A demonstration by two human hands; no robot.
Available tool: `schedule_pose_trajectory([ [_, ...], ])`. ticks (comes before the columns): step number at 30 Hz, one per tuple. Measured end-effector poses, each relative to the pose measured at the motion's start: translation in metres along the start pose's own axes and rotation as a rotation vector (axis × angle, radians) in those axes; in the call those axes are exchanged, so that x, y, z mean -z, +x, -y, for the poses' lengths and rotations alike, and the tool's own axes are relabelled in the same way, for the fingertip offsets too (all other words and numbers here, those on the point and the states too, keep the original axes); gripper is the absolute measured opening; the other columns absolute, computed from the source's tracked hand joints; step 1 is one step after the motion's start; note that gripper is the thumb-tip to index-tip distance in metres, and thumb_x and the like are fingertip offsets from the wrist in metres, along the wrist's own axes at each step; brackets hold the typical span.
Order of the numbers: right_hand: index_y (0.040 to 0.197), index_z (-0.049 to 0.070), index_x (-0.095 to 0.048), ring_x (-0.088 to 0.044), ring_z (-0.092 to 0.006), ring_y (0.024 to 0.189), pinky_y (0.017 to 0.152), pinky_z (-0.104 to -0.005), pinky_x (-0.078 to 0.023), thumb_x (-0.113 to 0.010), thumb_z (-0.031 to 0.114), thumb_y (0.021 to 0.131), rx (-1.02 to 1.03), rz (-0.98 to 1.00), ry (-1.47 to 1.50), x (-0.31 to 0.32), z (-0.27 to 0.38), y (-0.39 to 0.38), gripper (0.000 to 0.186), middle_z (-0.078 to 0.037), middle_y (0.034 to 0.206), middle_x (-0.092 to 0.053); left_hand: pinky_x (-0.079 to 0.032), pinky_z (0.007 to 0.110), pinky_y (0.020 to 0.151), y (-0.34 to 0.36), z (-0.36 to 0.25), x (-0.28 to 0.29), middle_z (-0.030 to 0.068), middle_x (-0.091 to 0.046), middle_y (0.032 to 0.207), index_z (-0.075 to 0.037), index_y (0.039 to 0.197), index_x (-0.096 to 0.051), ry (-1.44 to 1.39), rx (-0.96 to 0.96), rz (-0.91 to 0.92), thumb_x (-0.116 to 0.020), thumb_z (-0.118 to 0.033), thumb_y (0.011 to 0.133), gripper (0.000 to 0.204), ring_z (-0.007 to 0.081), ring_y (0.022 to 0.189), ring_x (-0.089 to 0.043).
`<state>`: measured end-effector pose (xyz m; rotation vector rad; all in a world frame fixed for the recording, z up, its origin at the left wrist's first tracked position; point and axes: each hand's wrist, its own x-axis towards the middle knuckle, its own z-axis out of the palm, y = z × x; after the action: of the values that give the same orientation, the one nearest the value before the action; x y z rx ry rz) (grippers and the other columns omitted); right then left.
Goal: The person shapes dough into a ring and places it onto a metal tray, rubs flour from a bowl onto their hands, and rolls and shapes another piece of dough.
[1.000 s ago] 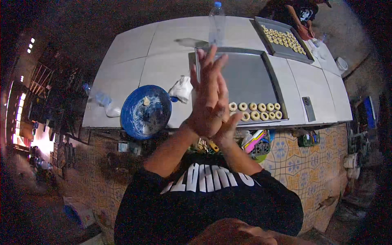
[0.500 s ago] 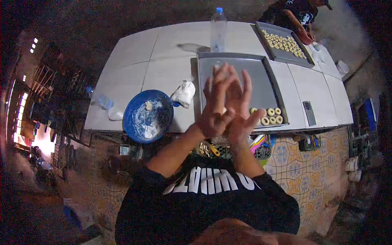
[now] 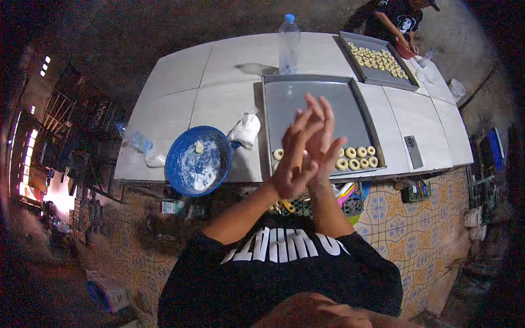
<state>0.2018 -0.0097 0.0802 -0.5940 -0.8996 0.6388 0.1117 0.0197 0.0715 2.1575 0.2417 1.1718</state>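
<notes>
My left hand (image 3: pixel 295 164) and my right hand (image 3: pixel 322 147) are raised palm to palm over the front of a grey metal tray (image 3: pixel 360 112), their fingers stretched out. Whatever may be between the palms is hidden. Rows of ring-shaped dough pieces (image 3: pixel 350 152) line the tray's front edge, partly behind my hands. A blue round basin (image 3: pixel 175 165) dusted with white powder sits left of the tray, with a small dough lump (image 3: pixel 199 147) in it. A white bag (image 3: pixel 245 130) lies between basin and tray.
A tiled table (image 3: pixel 164 82) carries a tall plastic bottle (image 3: pixel 289 46), a second tray (image 3: pixel 365 76) of dough rings, a phone (image 3: pixel 413 150) and a small bottle (image 3: pixel 141 142). At back right, a co-worker (image 3: pixel 394 22) reaches into a red bowl (image 3: pixel 404 51). A crate (image 3: pixel 355 202) sits below the table.
My two hands have shifted against each other and sit somewhat lower in the view, fingers still extended. The table appears slightly lower too, as the view tilts.
</notes>
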Motion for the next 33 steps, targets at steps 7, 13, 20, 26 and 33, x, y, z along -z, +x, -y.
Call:
schedule_pose_trajectory([
  [7,0.162,0.006,-0.021,-0.026,-0.0298,0.155,0.127,-0.0427,-0.016,-0.029,0.084,0.095,-0.201,-0.091,0.1,-0.013,-0.026,-0.035,0.103,-0.018,0.165,-0.031,-0.013,0.052,0.125,0.016,0.002,0.002,0.0226,-0.026,0.167,-0.001,0.154,-0.037,-0.134,0.038,-0.151,-0.035,-0.076,0.097,0.094,0.0384,0.156,-0.021],
  [13,0.16,0.003,-0.023,-0.031,-0.0324,0.151,0.126,-0.0473,-0.018,-0.025,0.082,0.097,-0.071,0.043,-0.014,0.001,-0.02,-0.019,0.1,-0.019,0.161,-0.034,-0.012,0.052,0.125,0.006,0.008,-0.002,0.025,-0.024,0.167,0.0,0.152,-0.039,-0.068,0.046,-0.17,-0.037,-0.069,0.102,0.086,0.0419,0.157,-0.016],
  [20,0.16,0.006,-0.024,-0.029,-0.0308,0.153,0.127,-0.0462,-0.017,-0.025,0.07,0.105,-0.233,0.009,-0.157,0.01,-0.035,-0.033,0.084,-0.016,0.161,-0.033,-0.014,0.051,0.126,0.002,0.01,-0.009,0.0242,-0.023,0.168,0.0,0.153,-0.037,-0.215,0.101,-0.162,-0.039,-0.068,0.101,0.086,0.039,0.158,-0.017],
  [26,0.16,0.005,-0.025,-0.028,-0.0312,0.153,0.127,-0.0459,-0.015,-0.027,0.078,0.1,-0.11,0.09,-0.113,0.0,-0.021,-0.031,0.095,-0.018,0.16,-0.036,-0.012,0.05,0.126,0.002,0.009,0.002,0.0232,-0.025,0.167,0.0,0.153,-0.037,-0.243,0.121,-0.24,-0.039,-0.069,0.101,0.086,0.0377,0.158,-0.015],
  [33,0.16,0.004,-0.024,-0.027,-0.0342,0.153,0.127,-0.0481,-0.019,-0.039,0.06,0.105,-0.092,0.066,-0.2,0.01,-0.036,-0.027,0.08,-0.02,0.162,-0.029,-0.015,0.048,0.126,0.007,-0.009,-0.003,0.0227,-0.026,0.167,-0.002,0.15,-0.041,-0.273,0.08,-0.227,-0.04,-0.071,0.1,0.086,0.0368,0.158,-0.016],
])
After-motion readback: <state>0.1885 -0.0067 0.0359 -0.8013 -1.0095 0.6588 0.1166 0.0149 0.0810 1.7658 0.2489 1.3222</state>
